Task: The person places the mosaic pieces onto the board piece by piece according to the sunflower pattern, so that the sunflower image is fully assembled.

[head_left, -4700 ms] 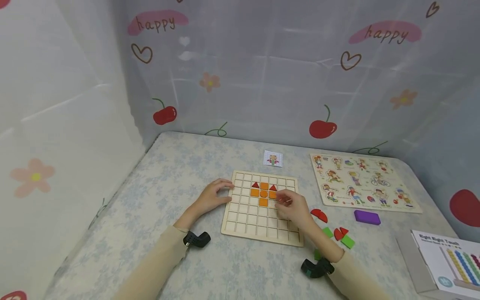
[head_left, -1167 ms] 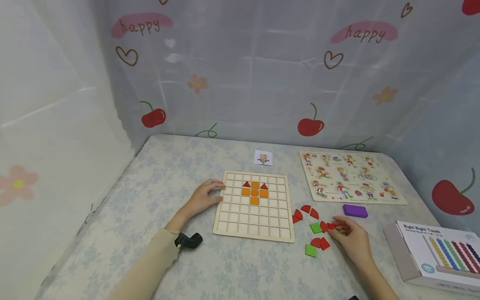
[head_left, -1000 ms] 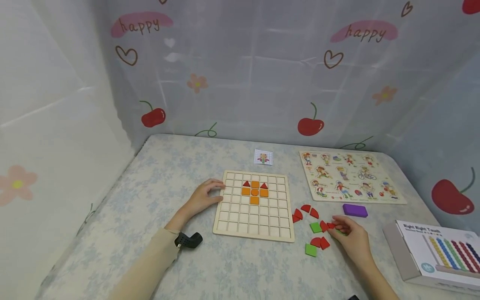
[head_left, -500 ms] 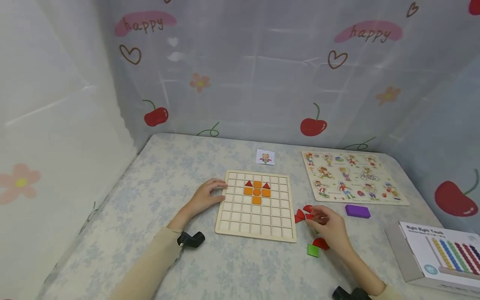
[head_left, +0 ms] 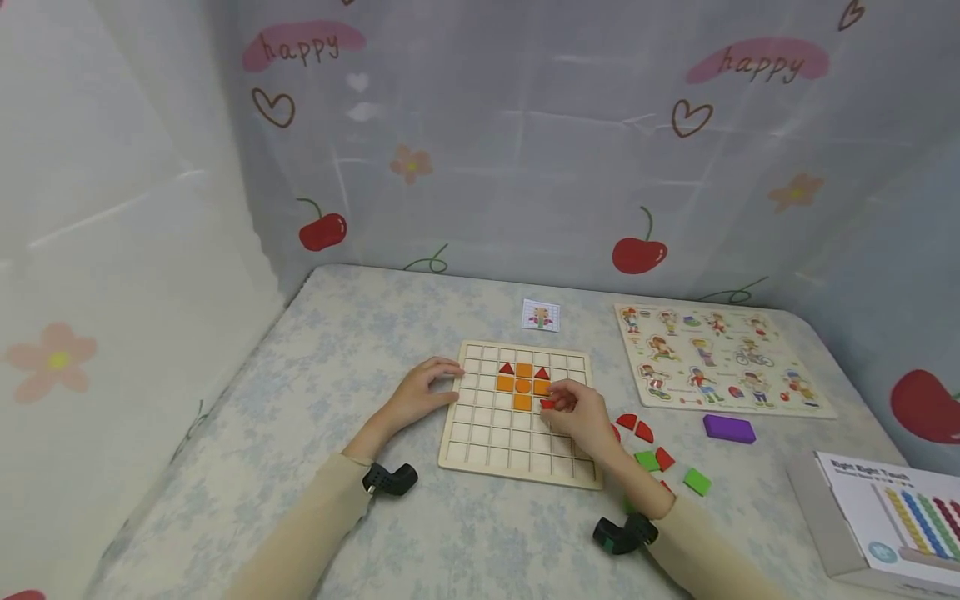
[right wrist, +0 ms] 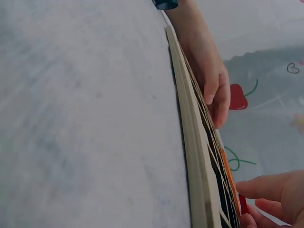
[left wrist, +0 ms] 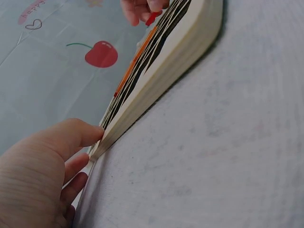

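Observation:
A square wooden grid board [head_left: 487, 457] lies on the table with orange tiles forming a cross, an orange round tile [head_left: 522, 386] at its centre and two red triangles [head_left: 507, 368] at its upper corners. Over the board, my right hand [head_left: 581, 417] pinches a small red tile [head_left: 547, 404] just below the cross's right arm; the fingers partly hide its shape. The right wrist view shows this red tile [right wrist: 242, 203] between thumb and fingers at the board's surface. My left hand [head_left: 414, 395] touches the board's left edge, its thumb [left wrist: 88, 135] against the rim in the left wrist view.
Loose red tiles [head_left: 643, 431] and green tiles [head_left: 697, 481] lie right of the board, some behind the right forearm. A pattern card [head_left: 541, 316] sits beyond the board. Farther right are a picture puzzle [head_left: 705, 358], a purple block [head_left: 729, 428] and a box [head_left: 877, 525].
My right hand has moved left from the loose pieces to the board, bringing a red tile. The left hand stays at the board's edge. The head view has shifted slightly.

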